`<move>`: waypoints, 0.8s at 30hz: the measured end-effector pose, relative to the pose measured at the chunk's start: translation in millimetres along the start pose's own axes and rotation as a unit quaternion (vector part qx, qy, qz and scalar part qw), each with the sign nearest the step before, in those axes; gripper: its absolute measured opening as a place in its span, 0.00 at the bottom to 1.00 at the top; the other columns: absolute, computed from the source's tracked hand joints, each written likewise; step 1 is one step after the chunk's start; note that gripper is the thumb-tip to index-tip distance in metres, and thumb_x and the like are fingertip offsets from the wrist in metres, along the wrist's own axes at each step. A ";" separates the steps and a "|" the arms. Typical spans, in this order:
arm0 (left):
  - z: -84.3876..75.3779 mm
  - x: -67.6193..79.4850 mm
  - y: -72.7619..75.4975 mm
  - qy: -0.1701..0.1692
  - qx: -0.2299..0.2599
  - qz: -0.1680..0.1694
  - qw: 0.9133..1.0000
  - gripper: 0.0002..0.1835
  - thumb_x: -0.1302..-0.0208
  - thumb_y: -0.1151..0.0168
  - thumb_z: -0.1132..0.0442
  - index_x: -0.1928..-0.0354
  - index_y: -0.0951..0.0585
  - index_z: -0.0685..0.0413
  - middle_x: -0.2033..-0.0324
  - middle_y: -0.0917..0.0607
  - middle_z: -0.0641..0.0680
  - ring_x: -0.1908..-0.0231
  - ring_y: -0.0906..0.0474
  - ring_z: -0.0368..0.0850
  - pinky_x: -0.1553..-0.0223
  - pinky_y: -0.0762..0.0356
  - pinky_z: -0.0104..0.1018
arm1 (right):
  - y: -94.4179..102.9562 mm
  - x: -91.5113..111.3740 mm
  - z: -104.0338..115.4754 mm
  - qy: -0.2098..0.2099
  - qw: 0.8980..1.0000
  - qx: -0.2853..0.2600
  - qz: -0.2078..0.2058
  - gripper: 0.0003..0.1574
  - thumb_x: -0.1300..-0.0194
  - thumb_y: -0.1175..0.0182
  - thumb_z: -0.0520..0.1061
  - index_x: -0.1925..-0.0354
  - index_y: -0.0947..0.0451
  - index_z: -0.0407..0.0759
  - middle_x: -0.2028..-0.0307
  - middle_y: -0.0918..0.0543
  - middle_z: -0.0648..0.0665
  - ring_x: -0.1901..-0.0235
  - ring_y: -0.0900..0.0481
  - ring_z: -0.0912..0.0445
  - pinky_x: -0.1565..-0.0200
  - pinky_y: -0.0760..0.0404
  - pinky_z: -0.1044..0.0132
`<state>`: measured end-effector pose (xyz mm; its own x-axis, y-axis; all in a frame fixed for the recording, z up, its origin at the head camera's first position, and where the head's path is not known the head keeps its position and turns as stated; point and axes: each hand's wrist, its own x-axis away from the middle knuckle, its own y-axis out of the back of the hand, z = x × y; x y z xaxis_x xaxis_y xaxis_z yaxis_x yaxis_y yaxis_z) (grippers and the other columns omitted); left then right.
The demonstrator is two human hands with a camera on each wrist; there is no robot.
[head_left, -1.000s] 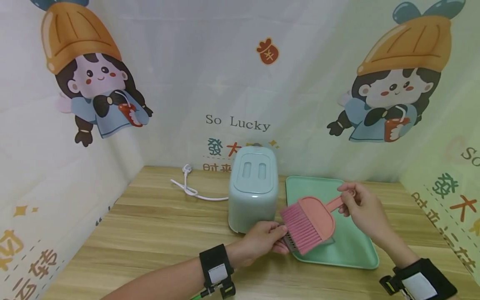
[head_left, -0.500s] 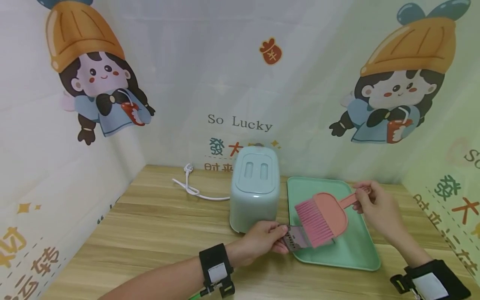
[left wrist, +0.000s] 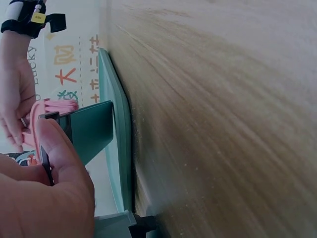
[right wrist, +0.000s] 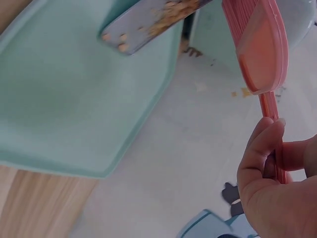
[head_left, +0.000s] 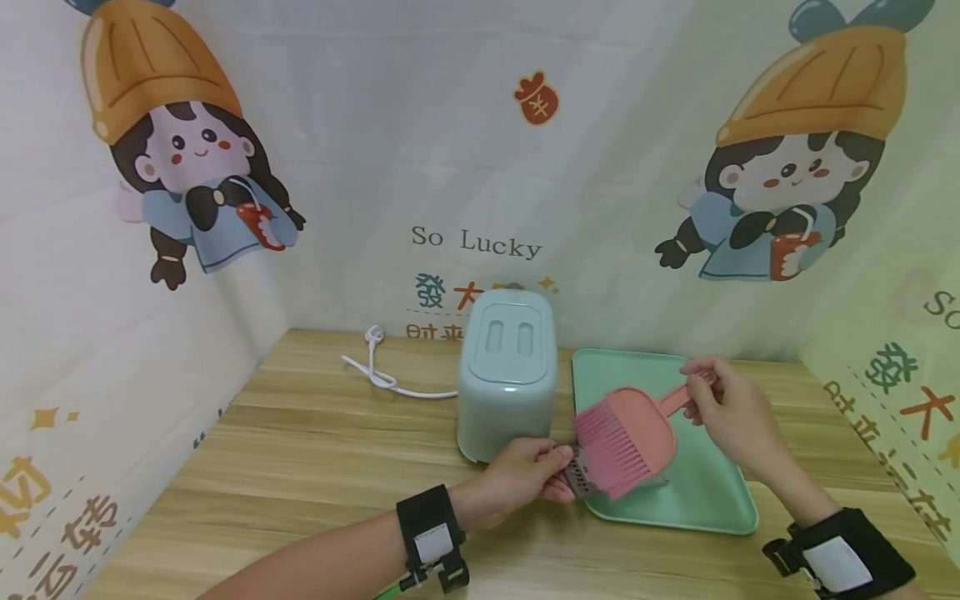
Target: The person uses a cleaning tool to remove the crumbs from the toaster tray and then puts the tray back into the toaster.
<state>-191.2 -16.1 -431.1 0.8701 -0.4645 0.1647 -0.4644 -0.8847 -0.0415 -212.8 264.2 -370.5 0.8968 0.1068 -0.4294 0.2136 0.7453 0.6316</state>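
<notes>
My left hand [head_left: 527, 473] pinches the perforated end of a thin metal crumb tray [head_left: 579, 477], beside the toaster's base. The crumb tray [left wrist: 92, 130] slopes down over the green tray [head_left: 708, 510], its far end close to that tray's surface. Brown crumbs [right wrist: 171, 14] lie on the metal. My right hand [head_left: 733, 414] grips the handle of a pink hand brush [head_left: 643, 429] between thumb and fingers. The brush's bristles [head_left: 611, 450] overlap the crumb tray in the head view and hide most of it.
A pale green toaster [head_left: 507, 400] stands left of the green tray, near my left hand. Its white cord [head_left: 382, 381] lies looped on the wooden table [head_left: 300, 467]. A printed cloth backdrop [head_left: 360, 167] closes off the back and both sides.
The brush in my right hand first went right along the crumb tray, then came back left toward its perforated end. My left hand keeps the crumb tray in about the same place.
</notes>
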 end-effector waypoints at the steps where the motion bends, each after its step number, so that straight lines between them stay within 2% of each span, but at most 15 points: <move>1: 0.1 0.0 -0.1 0.000 0.001 -0.001 1.000 0.14 0.26 0.50 0.60 0.54 0.22 0.66 0.67 0.18 0.57 0.71 0.19 0.42 0.64 0.17 0.33 | 1.2 0.8 -5.0 -0.002 1.000 0.008 -0.004 0.10 0.25 0.53 0.42 0.52 0.28 0.39 0.74 0.22 0.42 0.77 0.21 0.54 0.78 0.19 0.66; 7: -0.9 1.2 -0.6 0.004 0.001 -0.006 1.000 0.13 0.26 0.50 0.60 0.55 0.22 0.65 0.68 0.18 0.57 0.71 0.19 0.42 0.64 0.17 0.33 | 12.1 6.0 -27.5 -0.008 0.998 0.048 -0.029 0.11 0.26 0.54 0.39 0.54 0.27 0.34 0.74 0.21 0.41 0.80 0.22 0.58 0.81 0.19 0.67; 12: -1.7 2.5 -0.2 0.003 -0.004 -0.005 1.000 0.14 0.26 0.50 0.60 0.53 0.22 0.65 0.68 0.18 0.57 0.71 0.19 0.42 0.64 0.17 0.33 | 21.0 5.6 -30.5 -0.020 0.999 0.037 -0.035 0.13 0.26 0.55 0.41 0.53 0.28 0.33 0.72 0.20 0.38 0.79 0.20 0.56 0.80 0.18 0.67; 18: -2.4 2.2 0.0 -0.011 -0.013 -0.003 1.000 0.15 0.26 0.50 0.60 0.54 0.22 0.66 0.68 0.18 0.56 0.72 0.19 0.42 0.65 0.16 0.33 | 16.1 1.9 -13.1 -0.039 0.998 -0.019 -0.046 0.14 0.25 0.54 0.44 0.51 0.29 0.34 0.71 0.20 0.37 0.76 0.19 0.57 0.77 0.17 0.69; 21: -3.2 2.1 0.1 -0.014 -0.024 -0.004 1.000 0.14 0.26 0.50 0.59 0.57 0.22 0.64 0.68 0.18 0.56 0.72 0.19 0.42 0.66 0.16 0.33 | 6.9 0.7 1.0 -0.024 0.998 -0.046 -0.032 0.13 0.25 0.52 0.43 0.51 0.29 0.35 0.72 0.21 0.38 0.76 0.20 0.57 0.76 0.17 0.68; 24: -4.3 2.1 0.0 -0.015 -0.033 -0.003 0.999 0.14 0.26 0.50 0.59 0.57 0.21 0.63 0.68 0.17 0.55 0.71 0.19 0.42 0.65 0.16 0.33 | -0.4 0.8 10.4 -0.005 0.999 -0.042 -0.025 0.10 0.26 0.51 0.43 0.53 0.28 0.39 0.73 0.21 0.41 0.77 0.20 0.57 0.77 0.18 0.68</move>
<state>-190.1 -16.9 -426.5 0.8769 -0.4613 0.1353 -0.4684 -0.8832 0.0248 -208.1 257.1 -364.4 0.8901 0.0616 -0.4515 0.2249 0.8024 0.5528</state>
